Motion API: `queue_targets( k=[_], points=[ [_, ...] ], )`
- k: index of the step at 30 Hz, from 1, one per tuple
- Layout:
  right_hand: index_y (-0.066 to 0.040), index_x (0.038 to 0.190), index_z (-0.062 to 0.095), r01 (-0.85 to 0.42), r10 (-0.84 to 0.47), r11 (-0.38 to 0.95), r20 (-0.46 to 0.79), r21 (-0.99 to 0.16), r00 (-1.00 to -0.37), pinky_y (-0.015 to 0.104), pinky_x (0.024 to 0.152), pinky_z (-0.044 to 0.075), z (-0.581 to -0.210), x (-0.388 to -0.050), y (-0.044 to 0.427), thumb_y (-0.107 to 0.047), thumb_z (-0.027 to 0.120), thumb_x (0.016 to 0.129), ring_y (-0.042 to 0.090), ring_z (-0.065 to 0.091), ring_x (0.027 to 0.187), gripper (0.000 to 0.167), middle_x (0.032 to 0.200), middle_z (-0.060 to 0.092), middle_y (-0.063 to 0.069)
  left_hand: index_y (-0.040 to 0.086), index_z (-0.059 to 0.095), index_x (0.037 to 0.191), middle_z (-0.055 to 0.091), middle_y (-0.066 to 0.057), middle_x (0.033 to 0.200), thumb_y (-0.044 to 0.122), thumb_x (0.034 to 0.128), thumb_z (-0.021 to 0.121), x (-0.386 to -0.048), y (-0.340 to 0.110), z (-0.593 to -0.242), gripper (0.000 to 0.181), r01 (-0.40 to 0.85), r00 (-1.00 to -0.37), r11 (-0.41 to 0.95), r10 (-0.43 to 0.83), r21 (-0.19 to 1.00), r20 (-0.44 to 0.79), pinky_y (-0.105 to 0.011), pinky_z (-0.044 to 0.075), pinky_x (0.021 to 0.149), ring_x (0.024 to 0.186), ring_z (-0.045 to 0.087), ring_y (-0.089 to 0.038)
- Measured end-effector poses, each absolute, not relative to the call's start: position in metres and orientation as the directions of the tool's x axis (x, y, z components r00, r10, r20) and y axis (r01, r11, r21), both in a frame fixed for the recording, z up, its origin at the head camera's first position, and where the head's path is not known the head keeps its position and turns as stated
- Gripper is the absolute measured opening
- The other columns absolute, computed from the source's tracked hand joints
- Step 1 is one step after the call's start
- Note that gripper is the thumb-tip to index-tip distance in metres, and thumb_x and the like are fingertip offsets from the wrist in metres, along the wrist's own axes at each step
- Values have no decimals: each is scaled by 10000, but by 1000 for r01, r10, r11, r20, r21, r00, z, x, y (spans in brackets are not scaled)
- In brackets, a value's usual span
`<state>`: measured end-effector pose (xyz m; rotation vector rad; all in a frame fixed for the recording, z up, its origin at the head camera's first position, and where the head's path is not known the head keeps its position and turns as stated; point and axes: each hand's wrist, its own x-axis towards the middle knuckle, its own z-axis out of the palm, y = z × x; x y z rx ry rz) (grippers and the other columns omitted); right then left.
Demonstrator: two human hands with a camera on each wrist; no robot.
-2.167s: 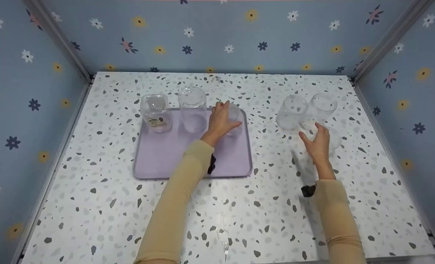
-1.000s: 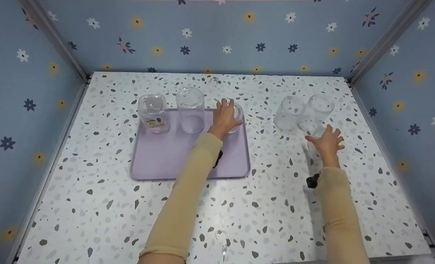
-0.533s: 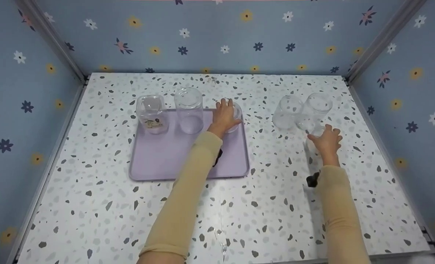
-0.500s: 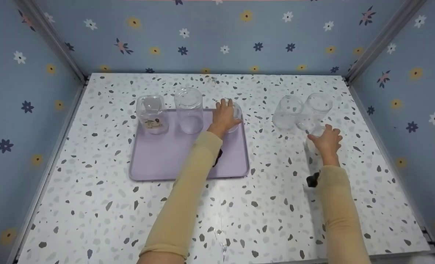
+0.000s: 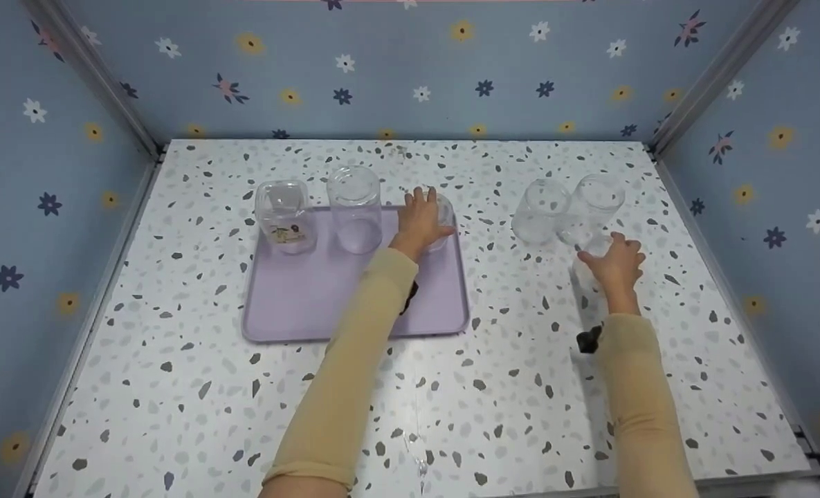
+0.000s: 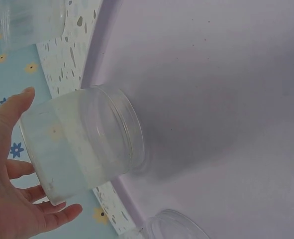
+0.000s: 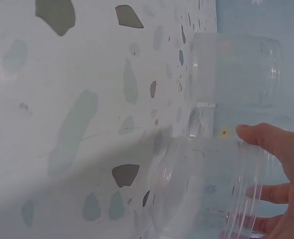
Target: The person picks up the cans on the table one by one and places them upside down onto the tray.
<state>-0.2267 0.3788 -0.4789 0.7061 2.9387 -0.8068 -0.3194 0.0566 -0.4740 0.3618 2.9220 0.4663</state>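
On the back right corner of the lilac tray (image 5: 292, 304) stands a clear jar (image 6: 82, 144). My left hand (image 5: 420, 225) reaches round its top, thumb on one side and fingers on the other. The right hand (image 5: 616, 270) grips another clear jar (image 7: 201, 184) on the speckled table; through its wall, ringed near the top, fingers show. In the head view this right jar is mostly hidden. Behind it stand two clear jars, one to the left (image 5: 541, 211) and one to the right (image 5: 595, 207).
A squarish clear jar (image 5: 284, 214) with a printed label and a tall round clear jar (image 5: 356, 207) stand along the tray's back edge. Flower-patterned panels (image 5: 410, 69) wall in the back and both sides of the speckled table (image 5: 506, 401).
Since the earliest frame, my left hand has shifted slightly right and spread over its jar. The right hand has moved forward and right, round its jar. Over the last half second both stay nearly still.
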Motion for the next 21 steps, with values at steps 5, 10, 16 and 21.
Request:
queue_targets(
  k=[5, 10, 16, 21],
  points=[
    [6, 1371, 249, 406, 408, 777, -105, -481, -907, 611, 899, 244, -473, -226, 373, -365, 635, 790, 472, 213, 1189, 790, 1317, 220, 305, 18, 182, 1402, 227, -209, 1369, 554, 724, 624, -318, 57, -472, 971, 203, -956, 925, 258, 321, -138, -455, 317, 951, 1267, 191, -363],
    [-16, 1374, 260, 390, 395, 782, -96, -487, -913, 622, 880, 258, -467, -225, 365, -400, 636, 781, 469, 219, 1191, 800, 1315, 229, 298, 18, 164, 1406, 207, -212, 1381, 595, 717, 597, -315, 54, -469, 998, 216, -955, 931, 263, 293, -134, -453, 338, 935, 1270, 185, -364],
    [-5, 1359, 291, 335, 362, 795, -47, -507, -931, 597, 857, 303, -456, -220, 352, -399, 649, 770, 455, 274, 1157, 794, 1291, 270, 292, 13, 150, 1407, 185, -223, 1390, 607, 731, 572, -310, 50, -461, 995, 226, -957, 935, 265, 273, -115, -472, 328, 937, 1284, 153, -364],
    [7, 1341, 324, 247, 313, 791, 23, -560, -949, 577, 884, 295, -446, -218, 338, -365, 669, 761, 451, 279, 1154, 771, 1293, 273, 289, 14, 142, 1409, 147, -224, 1408, 555, 756, 587, -307, 50, -452, 957, 226, -961, 912, 266, 343, -75, -471, 268, 983, 1305, 100, -349]
  ],
)
